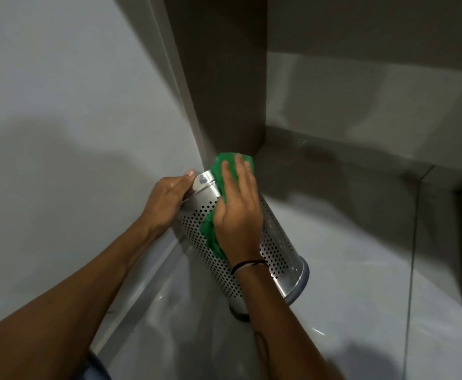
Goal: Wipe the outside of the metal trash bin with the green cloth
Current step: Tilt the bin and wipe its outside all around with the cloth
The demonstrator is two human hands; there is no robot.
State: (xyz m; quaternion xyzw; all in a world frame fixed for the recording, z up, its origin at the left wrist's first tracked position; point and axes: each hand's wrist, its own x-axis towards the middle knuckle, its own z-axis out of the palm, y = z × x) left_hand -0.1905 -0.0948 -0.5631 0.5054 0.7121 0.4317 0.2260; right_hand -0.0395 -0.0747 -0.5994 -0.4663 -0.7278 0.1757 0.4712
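Note:
The metal trash bin (pixel 276 250) is a perforated steel cylinder, tilted so its rim points away toward the wall corner and its dark base ring rests on the floor near me. My left hand (pixel 166 201) grips the bin's smooth rim band on the left side. My right hand (pixel 236 209) lies flat on the green cloth (pixel 210 237), pressing it against the bin's upper side. The cloth reaches from the rim down to mid-wall, partly hidden under my palm.
A white wall (pixel 73 119) stands close on the left with a skirting strip along the floor. A brown pillar (pixel 224 78) rises just behind the bin. A low brown ledge (pixel 361 165) runs to the right. Glossy grey floor tiles (pixel 361 283) spread to the right.

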